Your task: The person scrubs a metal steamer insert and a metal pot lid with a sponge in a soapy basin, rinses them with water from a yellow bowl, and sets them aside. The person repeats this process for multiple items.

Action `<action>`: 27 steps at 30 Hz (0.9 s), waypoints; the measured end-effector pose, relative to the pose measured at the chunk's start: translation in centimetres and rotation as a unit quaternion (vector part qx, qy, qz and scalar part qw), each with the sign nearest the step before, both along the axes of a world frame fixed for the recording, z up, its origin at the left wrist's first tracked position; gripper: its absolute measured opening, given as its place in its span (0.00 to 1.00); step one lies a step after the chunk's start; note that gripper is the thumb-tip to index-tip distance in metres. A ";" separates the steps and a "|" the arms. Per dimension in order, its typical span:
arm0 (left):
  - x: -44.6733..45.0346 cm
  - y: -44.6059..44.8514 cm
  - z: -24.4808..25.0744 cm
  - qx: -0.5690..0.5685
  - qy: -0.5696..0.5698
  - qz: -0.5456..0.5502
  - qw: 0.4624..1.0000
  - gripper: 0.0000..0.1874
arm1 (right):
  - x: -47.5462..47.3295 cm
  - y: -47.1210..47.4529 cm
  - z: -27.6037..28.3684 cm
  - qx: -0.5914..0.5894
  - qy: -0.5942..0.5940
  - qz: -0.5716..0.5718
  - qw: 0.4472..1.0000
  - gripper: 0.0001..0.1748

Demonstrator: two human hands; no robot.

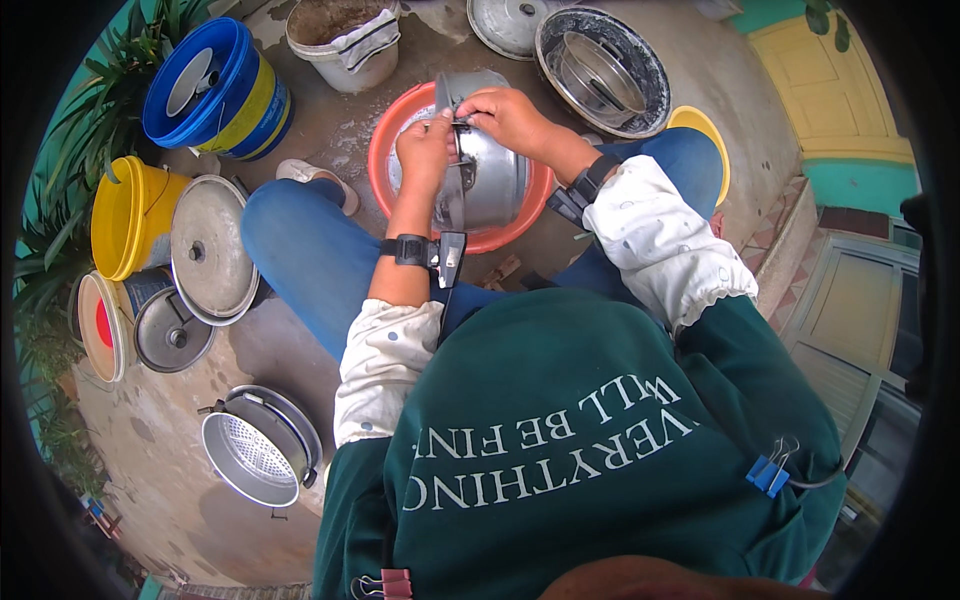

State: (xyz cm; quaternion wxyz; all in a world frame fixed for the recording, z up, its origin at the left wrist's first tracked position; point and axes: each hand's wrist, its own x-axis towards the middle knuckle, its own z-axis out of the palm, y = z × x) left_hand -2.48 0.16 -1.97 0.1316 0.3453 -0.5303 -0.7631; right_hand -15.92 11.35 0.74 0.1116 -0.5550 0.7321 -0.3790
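A grey metal pot [491,187] lies tipped on its side in an orange plastic basin [383,176] between my knees. Whitish, soapy-looking water shows at the basin's left side. My left hand [427,150] is at the pot's rim near a dark handle bracket, with the thumb up and the fingers bent behind it. My right hand [501,116] meets it from the right, its fingers pinched at the same bracket. Whether a small part or a scrubbing pad is between the fingers cannot be made out. A second dark bracket [466,175] shows lower on the pot.
A blue bucket [240,112], a yellow bucket [142,217] and metal lids [214,247] stand at the left. Steamer pots [259,457] sit at lower left. A white bucket [375,71] is ahead; a blackened pan [652,82] and yellow basin [709,127] are at the right.
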 end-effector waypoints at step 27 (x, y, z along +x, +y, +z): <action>-0.1 0.0 0.5 -0.001 -0.005 -0.044 0.999 0.18 | -0.1 0.0 -0.4 -0.045 0.084 -0.080 0.992 0.08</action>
